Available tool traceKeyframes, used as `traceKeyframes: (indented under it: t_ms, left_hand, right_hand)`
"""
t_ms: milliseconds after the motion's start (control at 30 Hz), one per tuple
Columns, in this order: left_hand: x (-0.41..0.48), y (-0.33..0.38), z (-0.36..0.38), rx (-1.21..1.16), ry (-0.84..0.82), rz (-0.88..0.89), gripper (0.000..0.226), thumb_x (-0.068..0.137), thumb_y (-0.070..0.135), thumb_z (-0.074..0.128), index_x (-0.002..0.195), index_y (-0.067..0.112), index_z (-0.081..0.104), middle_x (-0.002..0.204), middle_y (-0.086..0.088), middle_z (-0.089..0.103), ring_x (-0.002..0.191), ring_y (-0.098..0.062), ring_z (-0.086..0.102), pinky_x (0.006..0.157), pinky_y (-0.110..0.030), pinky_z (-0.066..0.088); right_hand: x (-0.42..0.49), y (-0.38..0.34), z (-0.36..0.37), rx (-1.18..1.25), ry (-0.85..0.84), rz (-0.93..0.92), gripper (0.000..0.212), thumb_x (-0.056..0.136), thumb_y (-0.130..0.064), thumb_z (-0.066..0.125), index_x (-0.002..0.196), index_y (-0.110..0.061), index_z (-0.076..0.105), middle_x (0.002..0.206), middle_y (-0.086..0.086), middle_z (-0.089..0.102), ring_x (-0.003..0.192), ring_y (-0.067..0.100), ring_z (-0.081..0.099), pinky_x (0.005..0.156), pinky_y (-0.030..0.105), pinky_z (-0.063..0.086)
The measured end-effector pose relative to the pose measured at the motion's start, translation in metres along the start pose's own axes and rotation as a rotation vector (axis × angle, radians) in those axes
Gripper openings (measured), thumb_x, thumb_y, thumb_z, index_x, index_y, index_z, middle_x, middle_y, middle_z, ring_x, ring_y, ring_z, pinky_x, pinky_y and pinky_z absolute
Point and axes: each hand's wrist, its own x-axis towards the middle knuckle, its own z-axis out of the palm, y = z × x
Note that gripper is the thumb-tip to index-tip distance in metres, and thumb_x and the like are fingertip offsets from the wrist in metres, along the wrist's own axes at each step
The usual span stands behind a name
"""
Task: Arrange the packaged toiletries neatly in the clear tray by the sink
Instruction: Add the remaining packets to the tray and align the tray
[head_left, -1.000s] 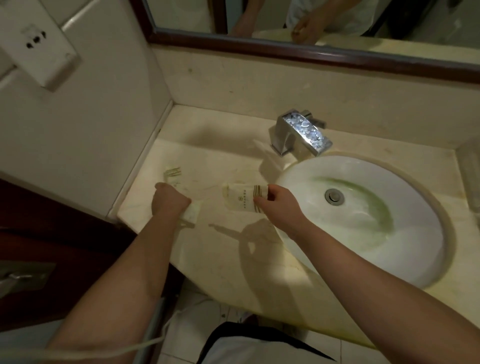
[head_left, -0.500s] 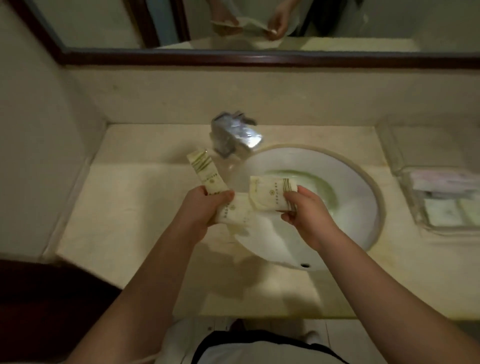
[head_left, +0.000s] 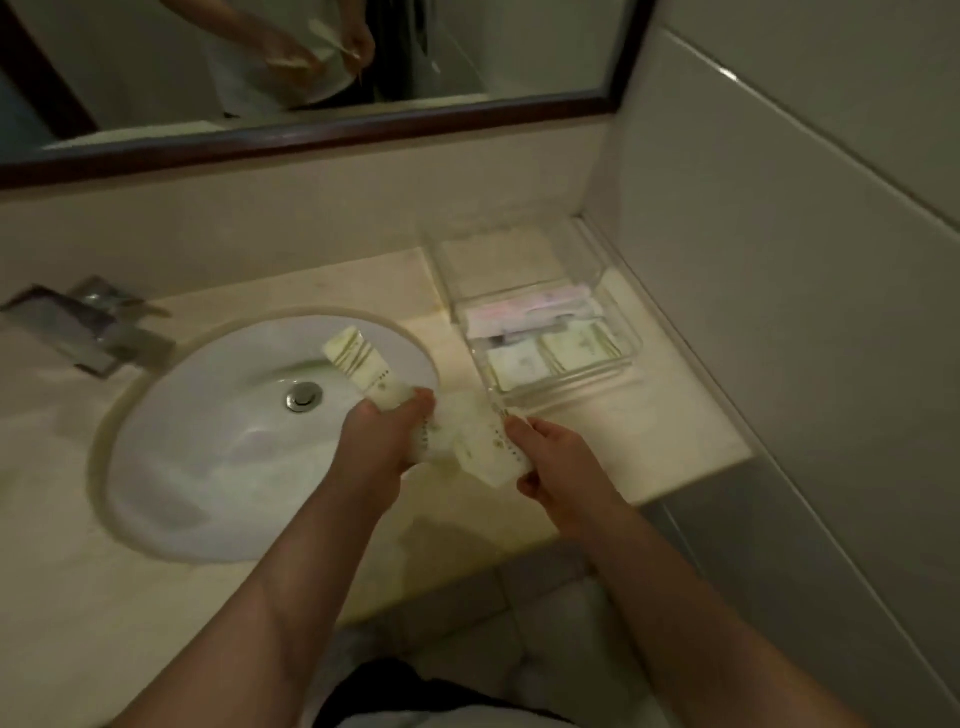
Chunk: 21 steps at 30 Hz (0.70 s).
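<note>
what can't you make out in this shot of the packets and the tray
- Printing on the packets in the left hand and the right hand: head view, too blurred to read.
- How many packets the hands hold: head view, they overlap and the fingers cover them.
- What the long pink packet in the clear tray holds: head view, blurred.
- The tap: head view, smeared by motion.

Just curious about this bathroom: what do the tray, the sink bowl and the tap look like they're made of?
Tray: probably clear acrylic or similar plastic; the packets inside show through its walls.
Sink bowl: looks like glazed white ceramic, smooth and glossy.
Tap: seems polished metal, perhaps chrome, with mirror-like reflections, though it is blurred.
</note>
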Motion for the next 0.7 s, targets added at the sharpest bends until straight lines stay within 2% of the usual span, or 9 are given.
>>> traceKeyframes:
  t_ms: [100,200,267,333,467,567,633,700]
  left_hand:
    - [0.0,-0.007,0.038,-0.003,-0.007,0.012,0.01,0.086,0.008,0.066,0.096,0.009,0.068,0.095,-0.013,0.073,0.086,-0.03,0.071,0.07,-0.041,0.06]
    - [0.011,-0.009,0.063,0.032,-0.014,-0.004,0.007,0.086,0.008,0.066,0.093,0.009,0.069,0.09,-0.01,0.074,0.081,-0.026,0.072,0.064,-0.036,0.059]
    - [0.022,-0.009,0.071,0.056,-0.035,-0.042,0.011,0.086,0.01,0.067,0.097,0.009,0.07,0.093,-0.01,0.076,0.083,-0.025,0.073,0.068,-0.037,0.058]
    - [0.034,-0.005,0.075,0.083,-0.066,-0.066,0.015,0.086,0.011,0.067,0.1,0.008,0.07,0.093,-0.009,0.076,0.085,-0.026,0.073,0.071,-0.04,0.058]
    - [0.062,0.008,0.077,0.16,-0.049,-0.051,0.007,0.086,0.011,0.065,0.089,0.012,0.071,0.081,-0.007,0.075,0.085,-0.032,0.07,0.079,-0.046,0.056]
    - [0.079,0.024,0.087,0.384,-0.112,-0.003,0.006,0.083,0.017,0.07,0.085,0.013,0.073,0.077,-0.008,0.07,0.078,-0.029,0.066,0.075,-0.043,0.055]
    - [0.079,0.037,0.101,0.613,-0.238,0.033,0.016,0.082,0.025,0.072,0.093,0.014,0.073,0.078,-0.002,0.07,0.073,-0.022,0.065,0.07,-0.035,0.054]
    - [0.079,0.046,0.117,0.802,-0.374,0.004,0.02,0.079,0.029,0.075,0.095,0.018,0.073,0.085,0.0,0.074,0.075,-0.019,0.071,0.07,-0.034,0.058]
  right_hand:
    - [-0.001,-0.01,-0.023,-0.107,-0.08,-0.005,0.022,0.086,-0.034,0.068,0.092,-0.013,0.074,0.088,0.011,0.071,0.077,0.026,0.058,0.062,0.033,0.043]
    - [0.011,-0.02,-0.038,-0.218,-0.06,-0.024,0.019,0.085,-0.031,0.07,0.097,-0.017,0.075,0.094,0.004,0.076,0.082,0.018,0.069,0.068,0.03,0.051]
    - [0.024,-0.027,-0.047,-0.223,-0.046,-0.029,0.017,0.084,-0.028,0.071,0.098,-0.018,0.075,0.093,0.001,0.077,0.085,0.015,0.072,0.07,0.027,0.055]
    - [0.037,-0.037,-0.059,-0.241,-0.037,-0.039,0.017,0.083,-0.025,0.071,0.098,-0.017,0.075,0.093,0.001,0.077,0.086,0.016,0.073,0.075,0.031,0.058]
    - [0.065,-0.066,-0.084,-0.412,-0.028,-0.084,0.011,0.084,-0.024,0.07,0.093,-0.019,0.074,0.093,0.002,0.076,0.088,0.017,0.072,0.083,0.037,0.057]
    - [0.085,-0.095,-0.096,-0.618,-0.132,-0.098,0.014,0.082,-0.026,0.071,0.092,-0.018,0.074,0.089,-0.002,0.076,0.081,0.012,0.073,0.077,0.032,0.058]
    - [0.095,-0.111,-0.096,-0.776,-0.204,-0.102,0.014,0.08,-0.027,0.072,0.09,-0.017,0.074,0.087,-0.003,0.075,0.078,0.011,0.072,0.073,0.03,0.058]
    - [0.103,-0.125,-0.095,-0.882,-0.273,-0.107,0.011,0.08,-0.029,0.073,0.086,-0.021,0.074,0.083,-0.006,0.074,0.075,0.008,0.071,0.067,0.027,0.056]
